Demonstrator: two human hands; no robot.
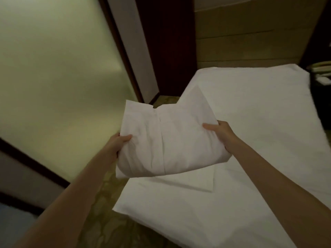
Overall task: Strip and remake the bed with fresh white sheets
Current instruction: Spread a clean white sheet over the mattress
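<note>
Glowing pale green at far left, a frosted panel [53, 68] stands beside a dark wooden frame [123, 56]. Next, the left hand [118, 142] grips the left edge of a folded white sheet [164, 138], thumb curled on top. That bundle hangs in the air above the near corner of the bed [250, 140], which is covered in white. On its right edge the right hand [222, 133] clamps it, thumb over the cloth. Patterned carpet [107, 203] shows below
</note>
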